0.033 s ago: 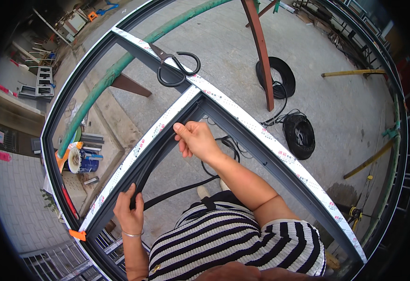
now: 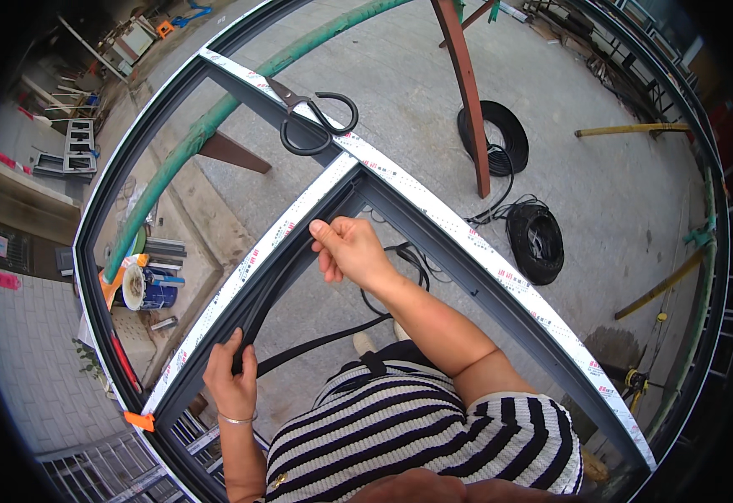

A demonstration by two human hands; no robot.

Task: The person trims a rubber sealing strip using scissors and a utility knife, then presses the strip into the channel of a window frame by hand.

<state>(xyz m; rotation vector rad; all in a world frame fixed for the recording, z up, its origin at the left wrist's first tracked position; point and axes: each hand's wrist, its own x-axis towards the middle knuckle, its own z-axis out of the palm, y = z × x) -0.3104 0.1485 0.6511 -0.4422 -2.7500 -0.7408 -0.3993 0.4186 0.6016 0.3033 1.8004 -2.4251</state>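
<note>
A large dark window frame (image 2: 257,260), its bars covered with white printed film, spreads out in front of me. Along the inner edge of its middle bar runs a black rubber sealing strip (image 2: 259,312). My left hand (image 2: 230,381), with a bracelet at the wrist, grips the strip low on that bar between thumb and fingers. Higher up, close to the bar's corner, my right hand (image 2: 354,250) is closed with its thumb pressing the strip at the inner edge. From my left hand the strip's loose length trails to the right toward the floor. Black-handled scissors (image 2: 329,127) lie across the crossbar.
Green poles (image 2: 203,130) and a reddish-brown post (image 2: 467,101) stand below the frame. Two black coils (image 2: 513,138) of strip lie on the concrete floor. At left are a blue paint bucket (image 2: 161,289) and, on the frame's rim, an orange clip (image 2: 138,420).
</note>
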